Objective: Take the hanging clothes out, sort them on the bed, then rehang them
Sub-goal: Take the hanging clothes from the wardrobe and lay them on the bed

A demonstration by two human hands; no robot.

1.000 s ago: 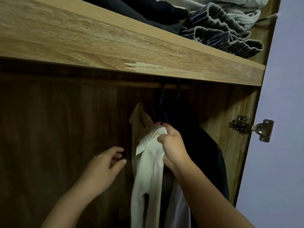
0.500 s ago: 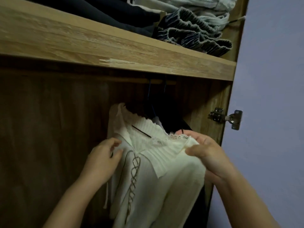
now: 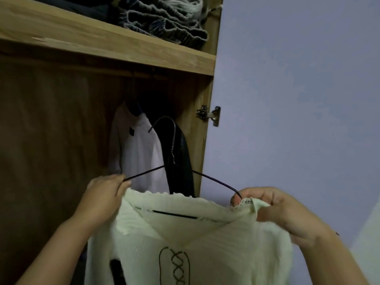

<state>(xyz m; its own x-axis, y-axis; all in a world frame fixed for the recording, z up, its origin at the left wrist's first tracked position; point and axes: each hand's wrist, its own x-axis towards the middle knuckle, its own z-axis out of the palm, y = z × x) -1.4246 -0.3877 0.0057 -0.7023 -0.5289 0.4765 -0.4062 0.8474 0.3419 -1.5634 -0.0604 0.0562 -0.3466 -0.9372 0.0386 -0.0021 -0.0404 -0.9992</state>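
Both the left hand point(image 3: 104, 194) and the right hand point(image 3: 273, 210) grip the soft, light cream ribbed-knit top point(image 3: 195, 243) by its shoulders on the thin black wire hanger point(image 3: 174, 161); it looks floppy, so best carried there.

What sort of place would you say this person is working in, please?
Most likely a bedroom, at an open wooden wardrobe. A white top and a dark garment hang inside, folded clothes sit on the shelf above, and a door hinge shows at the edge.
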